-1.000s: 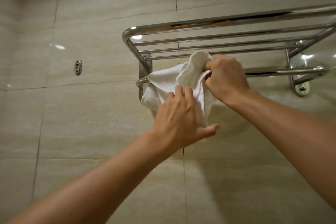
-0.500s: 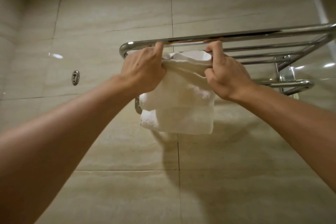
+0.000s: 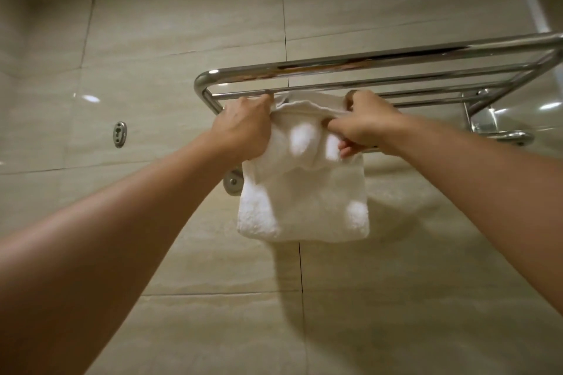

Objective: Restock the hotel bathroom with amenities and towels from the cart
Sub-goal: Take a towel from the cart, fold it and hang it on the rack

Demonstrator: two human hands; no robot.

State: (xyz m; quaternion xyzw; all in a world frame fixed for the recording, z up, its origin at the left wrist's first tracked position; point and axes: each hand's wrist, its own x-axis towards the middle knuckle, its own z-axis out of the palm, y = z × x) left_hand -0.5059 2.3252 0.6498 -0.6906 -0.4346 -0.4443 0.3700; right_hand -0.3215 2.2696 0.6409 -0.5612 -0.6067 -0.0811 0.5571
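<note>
Clearly the towel-hanging step is in hand: the white towel (image 3: 304,201) drapes over the lower bar of the chrome rack (image 3: 380,56), its folded body hanging against the tile. Left hand (image 3: 243,128) and right hand (image 3: 362,125) each pinch its bunched top edge. Next, probably, comes smoothing that bunched edge flat — then letting go.

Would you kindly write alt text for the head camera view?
Two bare hands, left and right, grip the top edge of a folded white terry towel hanging from a wall-mounted chrome towel rack on beige tiles.
</note>
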